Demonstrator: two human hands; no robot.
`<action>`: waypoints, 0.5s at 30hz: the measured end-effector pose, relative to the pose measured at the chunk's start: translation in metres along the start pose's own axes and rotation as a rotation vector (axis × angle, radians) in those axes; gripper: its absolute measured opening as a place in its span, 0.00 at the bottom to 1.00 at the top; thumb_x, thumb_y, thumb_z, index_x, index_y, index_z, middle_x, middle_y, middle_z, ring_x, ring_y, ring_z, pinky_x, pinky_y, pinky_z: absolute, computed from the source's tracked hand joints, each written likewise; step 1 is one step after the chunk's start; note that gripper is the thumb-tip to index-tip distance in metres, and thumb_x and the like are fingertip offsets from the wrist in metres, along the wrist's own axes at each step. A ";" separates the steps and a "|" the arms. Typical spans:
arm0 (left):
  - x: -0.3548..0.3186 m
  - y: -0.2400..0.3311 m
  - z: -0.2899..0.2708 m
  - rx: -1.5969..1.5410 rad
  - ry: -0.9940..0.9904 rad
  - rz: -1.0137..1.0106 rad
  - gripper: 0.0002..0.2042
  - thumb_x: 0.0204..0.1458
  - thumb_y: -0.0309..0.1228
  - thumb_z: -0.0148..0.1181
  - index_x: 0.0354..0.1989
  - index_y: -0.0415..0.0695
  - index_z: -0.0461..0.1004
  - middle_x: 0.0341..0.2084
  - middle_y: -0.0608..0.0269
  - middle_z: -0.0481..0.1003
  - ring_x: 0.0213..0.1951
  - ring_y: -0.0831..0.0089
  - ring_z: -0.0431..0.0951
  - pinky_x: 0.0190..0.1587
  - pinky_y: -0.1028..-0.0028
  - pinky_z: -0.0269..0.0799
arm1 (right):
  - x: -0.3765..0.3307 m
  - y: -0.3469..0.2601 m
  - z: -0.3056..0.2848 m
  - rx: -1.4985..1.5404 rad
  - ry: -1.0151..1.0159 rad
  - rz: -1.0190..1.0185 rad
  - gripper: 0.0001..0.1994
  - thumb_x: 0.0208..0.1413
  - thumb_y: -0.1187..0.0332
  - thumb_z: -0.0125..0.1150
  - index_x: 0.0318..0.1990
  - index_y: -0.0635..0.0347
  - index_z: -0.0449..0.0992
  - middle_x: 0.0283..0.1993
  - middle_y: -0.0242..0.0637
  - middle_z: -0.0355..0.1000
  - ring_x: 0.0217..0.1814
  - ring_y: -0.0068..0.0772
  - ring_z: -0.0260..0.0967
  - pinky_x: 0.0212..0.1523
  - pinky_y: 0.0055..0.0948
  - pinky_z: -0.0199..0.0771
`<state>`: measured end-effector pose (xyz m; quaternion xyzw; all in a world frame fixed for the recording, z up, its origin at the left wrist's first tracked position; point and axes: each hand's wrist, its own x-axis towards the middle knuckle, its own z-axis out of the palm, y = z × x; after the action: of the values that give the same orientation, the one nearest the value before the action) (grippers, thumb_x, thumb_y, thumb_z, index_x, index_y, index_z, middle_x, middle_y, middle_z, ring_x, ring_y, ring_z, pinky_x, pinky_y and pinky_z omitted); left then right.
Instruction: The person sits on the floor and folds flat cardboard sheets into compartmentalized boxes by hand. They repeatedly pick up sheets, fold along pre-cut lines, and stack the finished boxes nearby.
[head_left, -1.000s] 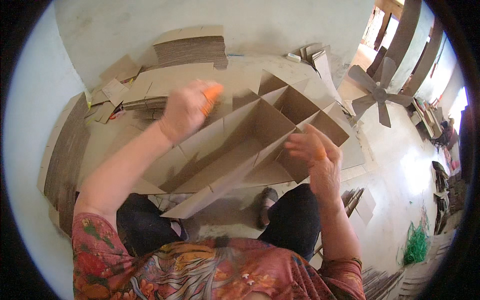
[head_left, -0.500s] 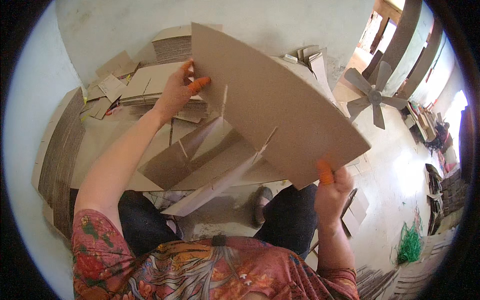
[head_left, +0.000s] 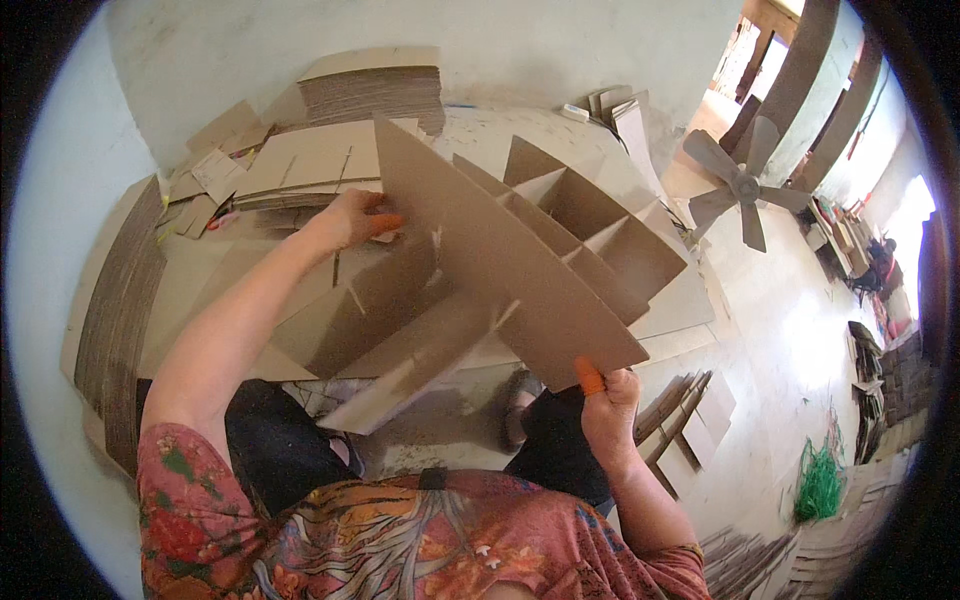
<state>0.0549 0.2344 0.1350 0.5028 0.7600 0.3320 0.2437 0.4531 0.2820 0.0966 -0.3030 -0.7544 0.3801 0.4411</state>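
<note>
While the right hand (head_left: 608, 405) pinches the near right corner of a flat, brown, slotted cardboard panel (head_left: 520, 270), its orange-wrapped thumb lying against the face, the left hand (head_left: 358, 220) has its fingers, orange-covered at the tips, at the panel's far left end. The left fingers are partly hidden there, so how firmly they close on it cannot be told.

The panel's long axis runs slantwise, from the upper left, well ahead of the person, down to the lower right, close to the right knee. It stands tilted on edge, its broad face toward the person, one pointed corner aiming up and away and its slotted long edge facing down and left. At those slots it meets two long, upright, brown cardboard strips (head_left: 405, 365), which run crosswise to it, toward the lower left.

Just beyond the panel, to its right, stands a brown cardboard grid of open cells (head_left: 610, 230). All this sits over a pale, flat work surface (head_left: 215, 275) in front of the person's knees.

Farther out, a stack of slotted cardboard sheets (head_left: 310, 160) lies behind the left hand, with a taller brown cardboard stack (head_left: 370, 95) near the wall. A grey five-bladed fan (head_left: 745, 188) stands to the right, and a green tangle of string (head_left: 820, 485) lies on the floor at the lower right.
</note>
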 end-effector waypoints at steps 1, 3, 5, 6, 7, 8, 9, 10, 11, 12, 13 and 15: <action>-0.003 0.014 0.003 0.007 0.005 -0.014 0.18 0.53 0.33 0.59 0.48 0.34 0.71 0.36 0.58 0.77 0.36 0.75 0.73 0.42 0.74 0.69 | 0.000 0.004 -0.005 -0.015 -0.041 -0.025 0.05 0.51 0.78 0.60 0.37 0.64 0.76 0.32 0.34 0.75 0.34 0.24 0.68 0.36 0.26 0.67; -0.020 0.043 0.003 0.023 0.022 -0.039 0.18 0.53 0.34 0.59 0.46 0.31 0.72 0.39 0.52 0.77 0.40 0.71 0.75 0.46 0.72 0.69 | 0.003 0.008 -0.015 -0.044 -0.126 -0.078 0.10 0.50 0.80 0.60 0.41 0.64 0.76 0.33 0.36 0.76 0.38 0.24 0.70 0.38 0.26 0.69; -0.038 0.049 0.005 0.057 0.043 0.073 0.19 0.52 0.36 0.59 0.45 0.32 0.72 0.39 0.50 0.77 0.40 0.67 0.76 0.45 0.71 0.70 | 0.007 -0.016 -0.012 0.119 0.009 -0.011 0.14 0.51 0.78 0.59 0.47 0.62 0.73 0.34 0.44 0.76 0.36 0.29 0.74 0.35 0.28 0.72; -0.049 0.052 0.006 0.076 0.059 0.129 0.19 0.52 0.36 0.59 0.45 0.32 0.73 0.39 0.48 0.77 0.40 0.65 0.77 0.45 0.71 0.70 | 0.011 -0.029 -0.010 0.202 0.075 0.017 0.16 0.51 0.77 0.59 0.49 0.61 0.72 0.35 0.48 0.76 0.35 0.31 0.76 0.33 0.29 0.74; -0.058 0.057 0.011 0.133 0.086 0.137 0.19 0.52 0.37 0.60 0.46 0.33 0.73 0.38 0.47 0.77 0.40 0.62 0.77 0.44 0.69 0.70 | 0.015 -0.038 -0.011 0.171 0.095 -0.053 0.18 0.51 0.78 0.59 0.51 0.61 0.71 0.35 0.49 0.75 0.35 0.35 0.77 0.34 0.29 0.74; -0.067 0.063 0.017 0.191 0.114 0.144 0.19 0.51 0.38 0.60 0.46 0.35 0.73 0.37 0.46 0.77 0.40 0.59 0.78 0.44 0.68 0.71 | 0.018 -0.045 -0.012 0.140 0.115 -0.123 0.20 0.50 0.78 0.59 0.53 0.61 0.70 0.36 0.51 0.75 0.36 0.38 0.77 0.34 0.30 0.75; -0.075 0.070 0.021 0.251 0.142 0.150 0.20 0.51 0.38 0.60 0.46 0.36 0.73 0.37 0.45 0.76 0.40 0.56 0.78 0.43 0.67 0.71 | 0.021 -0.049 -0.013 0.111 0.135 -0.193 0.22 0.50 0.79 0.59 0.54 0.61 0.68 0.37 0.53 0.74 0.36 0.41 0.77 0.35 0.31 0.75; -0.080 0.078 0.023 0.350 0.138 0.129 0.19 0.50 0.38 0.61 0.46 0.37 0.73 0.36 0.44 0.76 0.39 0.54 0.77 0.43 0.65 0.71 | 0.024 -0.048 -0.016 -0.004 0.034 -0.243 0.22 0.50 0.79 0.59 0.55 0.62 0.68 0.38 0.54 0.74 0.36 0.43 0.77 0.35 0.31 0.75; -0.084 0.087 0.024 0.449 0.132 0.109 0.19 0.49 0.38 0.61 0.46 0.38 0.73 0.35 0.44 0.76 0.39 0.51 0.76 0.42 0.63 0.71 | 0.026 -0.046 -0.022 -0.121 -0.066 -0.291 0.22 0.50 0.79 0.58 0.55 0.62 0.67 0.40 0.55 0.74 0.36 0.46 0.76 0.35 0.31 0.75; -0.089 0.092 0.023 0.550 0.138 0.084 0.19 0.48 0.38 0.62 0.46 0.40 0.74 0.34 0.44 0.75 0.39 0.49 0.76 0.42 0.62 0.71 | 0.029 -0.045 -0.027 -0.232 -0.171 -0.350 0.22 0.50 0.80 0.58 0.55 0.63 0.67 0.41 0.56 0.73 0.36 0.49 0.76 0.36 0.32 0.75; -0.089 0.084 0.024 0.568 0.121 0.059 0.17 0.48 0.34 0.61 0.45 0.41 0.74 0.32 0.45 0.76 0.37 0.46 0.75 0.41 0.58 0.71 | 0.030 -0.040 -0.027 -0.234 -0.208 -0.342 0.23 0.50 0.80 0.57 0.56 0.62 0.66 0.43 0.57 0.72 0.39 0.52 0.75 0.36 0.32 0.75; -0.083 0.069 0.021 0.553 0.055 0.027 0.16 0.48 0.32 0.60 0.45 0.40 0.74 0.32 0.44 0.75 0.36 0.48 0.75 0.40 0.58 0.70 | 0.028 -0.031 -0.028 -0.255 -0.117 -0.390 0.23 0.50 0.81 0.56 0.57 0.61 0.66 0.42 0.57 0.71 0.37 0.52 0.75 0.35 0.33 0.74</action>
<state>0.1425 0.1824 0.1755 0.5512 0.8212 0.1287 0.0722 0.4623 0.2962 0.1431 -0.1824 -0.8648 0.2063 0.4200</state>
